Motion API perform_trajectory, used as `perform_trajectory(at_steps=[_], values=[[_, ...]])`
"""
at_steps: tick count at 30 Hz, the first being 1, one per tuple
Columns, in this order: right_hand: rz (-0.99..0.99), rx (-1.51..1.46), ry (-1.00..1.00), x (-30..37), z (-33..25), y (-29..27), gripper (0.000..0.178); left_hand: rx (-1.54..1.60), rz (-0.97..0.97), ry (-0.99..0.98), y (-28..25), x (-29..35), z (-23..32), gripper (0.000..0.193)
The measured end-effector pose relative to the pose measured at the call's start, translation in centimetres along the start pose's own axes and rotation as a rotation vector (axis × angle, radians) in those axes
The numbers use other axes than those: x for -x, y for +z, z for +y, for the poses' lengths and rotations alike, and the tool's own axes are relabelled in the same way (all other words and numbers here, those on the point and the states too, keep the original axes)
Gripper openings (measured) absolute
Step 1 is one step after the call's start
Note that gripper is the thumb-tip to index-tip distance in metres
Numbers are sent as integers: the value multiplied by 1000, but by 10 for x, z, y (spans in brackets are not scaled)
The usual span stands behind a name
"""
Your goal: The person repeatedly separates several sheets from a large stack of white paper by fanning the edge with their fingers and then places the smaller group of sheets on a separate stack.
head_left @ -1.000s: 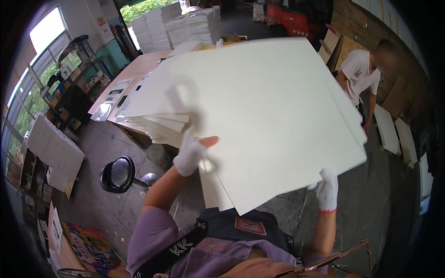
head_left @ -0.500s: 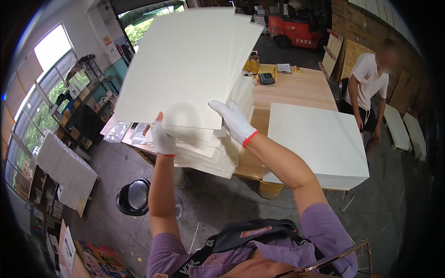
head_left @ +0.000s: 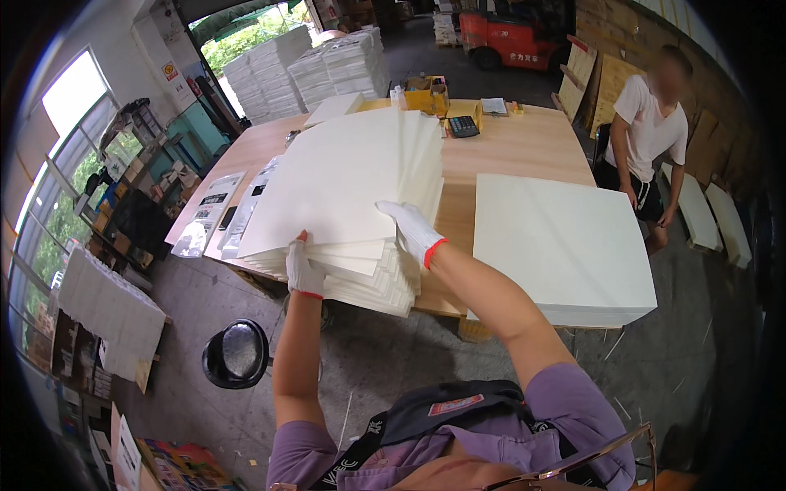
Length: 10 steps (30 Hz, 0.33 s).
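Note:
A fanned, uneven stack of large white sheets [head_left: 327,180] lies in front of me on the wooden table. My left hand [head_left: 304,268], in a white glove with a red cuff and a bare thumb tip, grips the near edge of the top sheets; its fingers are mostly hidden. At the near right corner, my right hand [head_left: 412,231], gloved the same way, closes on these sheets with its thumb on top. To the right sits a neater, squared stack of white sheets [head_left: 563,241], apart from both hands.
The table [head_left: 524,147] also carries a calculator [head_left: 463,126], a yellow box [head_left: 427,96], a phone [head_left: 228,218] and plastic packets [head_left: 205,214]. A black stool [head_left: 236,353] stands at the near left. Beyond the table's right side is another person [head_left: 651,135]. A red forklift [head_left: 512,41] stands behind.
The raised top sheets have come down onto the stack, uncovering the table's far side and the stacks behind. Both my hands have lowered with them, still gripping the near edge.

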State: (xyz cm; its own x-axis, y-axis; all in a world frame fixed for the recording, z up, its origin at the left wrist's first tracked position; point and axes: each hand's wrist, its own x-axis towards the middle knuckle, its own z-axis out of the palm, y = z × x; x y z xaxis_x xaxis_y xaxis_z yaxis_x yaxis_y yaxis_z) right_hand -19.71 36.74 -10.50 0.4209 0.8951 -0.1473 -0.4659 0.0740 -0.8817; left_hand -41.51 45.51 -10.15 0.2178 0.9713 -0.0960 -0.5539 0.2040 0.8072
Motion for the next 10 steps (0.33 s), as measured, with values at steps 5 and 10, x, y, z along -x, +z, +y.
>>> perform_trajectory(at_steps=[5,10], values=[[-27,-87,-7,33,-14,-1,26,14,133,-26,-3,-6,2,41],[-376,-20,-69,158,-14,-64,16,236,-186,142,-47,6,-27,60]])
